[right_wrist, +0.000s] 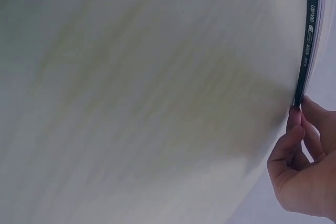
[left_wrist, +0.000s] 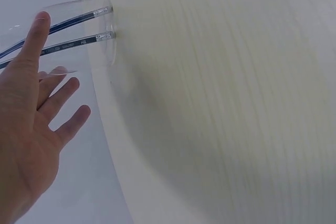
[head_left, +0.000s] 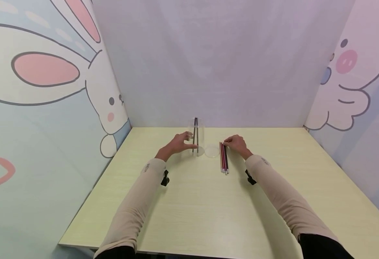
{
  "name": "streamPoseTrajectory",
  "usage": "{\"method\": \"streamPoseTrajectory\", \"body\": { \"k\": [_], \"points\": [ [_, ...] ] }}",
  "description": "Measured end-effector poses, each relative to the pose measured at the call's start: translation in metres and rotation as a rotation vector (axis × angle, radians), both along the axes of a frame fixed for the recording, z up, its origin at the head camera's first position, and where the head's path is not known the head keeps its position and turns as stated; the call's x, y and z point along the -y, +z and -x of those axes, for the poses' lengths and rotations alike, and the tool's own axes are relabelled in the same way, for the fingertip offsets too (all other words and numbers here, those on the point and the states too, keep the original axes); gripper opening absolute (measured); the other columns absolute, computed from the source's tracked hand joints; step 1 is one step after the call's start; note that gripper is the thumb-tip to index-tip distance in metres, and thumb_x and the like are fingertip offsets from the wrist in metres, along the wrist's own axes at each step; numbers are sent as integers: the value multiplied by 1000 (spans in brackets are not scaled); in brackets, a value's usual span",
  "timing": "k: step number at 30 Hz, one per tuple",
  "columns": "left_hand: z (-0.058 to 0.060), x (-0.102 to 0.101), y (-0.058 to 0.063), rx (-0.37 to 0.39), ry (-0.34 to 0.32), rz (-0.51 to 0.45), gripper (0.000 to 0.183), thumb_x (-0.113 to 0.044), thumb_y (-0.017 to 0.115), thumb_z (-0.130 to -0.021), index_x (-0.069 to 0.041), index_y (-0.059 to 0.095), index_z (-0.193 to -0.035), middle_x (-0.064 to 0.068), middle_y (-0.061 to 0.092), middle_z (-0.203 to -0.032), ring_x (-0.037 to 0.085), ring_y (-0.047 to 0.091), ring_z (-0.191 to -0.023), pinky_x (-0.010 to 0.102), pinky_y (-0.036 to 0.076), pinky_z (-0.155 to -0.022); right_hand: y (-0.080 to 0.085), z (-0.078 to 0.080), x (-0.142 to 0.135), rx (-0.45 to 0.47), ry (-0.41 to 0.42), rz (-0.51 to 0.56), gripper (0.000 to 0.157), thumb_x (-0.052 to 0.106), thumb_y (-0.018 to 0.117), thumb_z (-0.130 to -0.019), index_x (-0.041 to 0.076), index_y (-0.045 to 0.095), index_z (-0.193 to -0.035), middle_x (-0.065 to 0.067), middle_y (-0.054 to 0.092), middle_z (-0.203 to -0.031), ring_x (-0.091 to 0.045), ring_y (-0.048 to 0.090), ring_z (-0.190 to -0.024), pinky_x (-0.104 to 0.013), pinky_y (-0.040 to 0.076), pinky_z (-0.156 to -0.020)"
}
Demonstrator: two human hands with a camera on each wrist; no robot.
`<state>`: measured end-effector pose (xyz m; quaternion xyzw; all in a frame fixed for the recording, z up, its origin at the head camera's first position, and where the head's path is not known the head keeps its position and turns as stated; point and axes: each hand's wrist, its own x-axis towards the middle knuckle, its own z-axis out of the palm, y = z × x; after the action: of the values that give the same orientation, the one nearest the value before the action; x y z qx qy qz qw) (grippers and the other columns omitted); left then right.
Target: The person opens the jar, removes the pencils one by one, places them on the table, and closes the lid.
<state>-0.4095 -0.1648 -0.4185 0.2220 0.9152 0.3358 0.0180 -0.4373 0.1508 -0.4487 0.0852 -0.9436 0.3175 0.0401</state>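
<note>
Near the back of the table stands a tall clear cup point(head_left: 201, 133), with two dark pencils point(left_wrist: 79, 42) leaning inside it, their ends at its base. My left hand point(head_left: 177, 144) holds the cup from the left; its thumb lies across the near side, other fingers reach behind, and the outer fingers are spread. To the right, several pencils point(head_left: 222, 160) lie side by side, pointing toward me, in tan, red and dark colours. The right hand point(head_left: 237, 144) pinches the far end of a dark pencil point(right_wrist: 308, 40) marked HB at that row's right edge.
A round clear disc point(head_left: 212, 151) lies flat between the cup and the pencil row. Behind the pale wooden table point(head_left: 189, 208) rises a plain light backdrop point(head_left: 221, 64). Side panels with cartoon animals point(head_left: 102, 97) flank the table.
</note>
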Motion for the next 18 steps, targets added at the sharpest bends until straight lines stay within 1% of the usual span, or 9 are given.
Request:
{"method": "streamPoseTrajectory", "body": {
  "k": [5, 10, 15, 18],
  "points": [
    [-1, 1, 0, 5, 4, -7, 76, -45, 80, -92, -6, 48, -149, 18, 58, -147, 29, 53, -140, 46, 44, -112, 2, -5, -2, -20, 22, 3, 31, 20, 69, -102, -3, 74, -122, -23, 71, -123, -42, 64, -118, -53, 51, -98],
    [-2, 0, -1, 3, 3, -11, 75, -45, 80, -92, -6, 48, -148, 17, 58, -148, 30, 52, -140, 46, 43, -113, 4, -4, -6, -33, 28, 13, 33, 20, 70, -101, -3, 72, -125, -22, 71, -124, -40, 66, -116, -51, 53, -95],
    [-3, 2, 0, -4, 3, -8, 72, -44, 80, -92, -6, 50, -146, 17, 59, -146, 31, 53, -139, 47, 43, -112, 12, -3, -8, -85, 42, 22, 33, 21, 70, -101, -3, 73, -124, -21, 73, -121, -39, 69, -110, -50, 55, -89],
    [-4, 2, 0, -2, 4, -4, 72, -45, 80, -92, -7, 50, -145, 18, 59, -146, 32, 52, -139, 49, 43, -111, 20, -3, -8, -94, 47, 24, 34, 23, 70, -101, -2, 74, -124, -20, 73, -120, -38, 69, -110, -50, 55, -88]
  ]
}}
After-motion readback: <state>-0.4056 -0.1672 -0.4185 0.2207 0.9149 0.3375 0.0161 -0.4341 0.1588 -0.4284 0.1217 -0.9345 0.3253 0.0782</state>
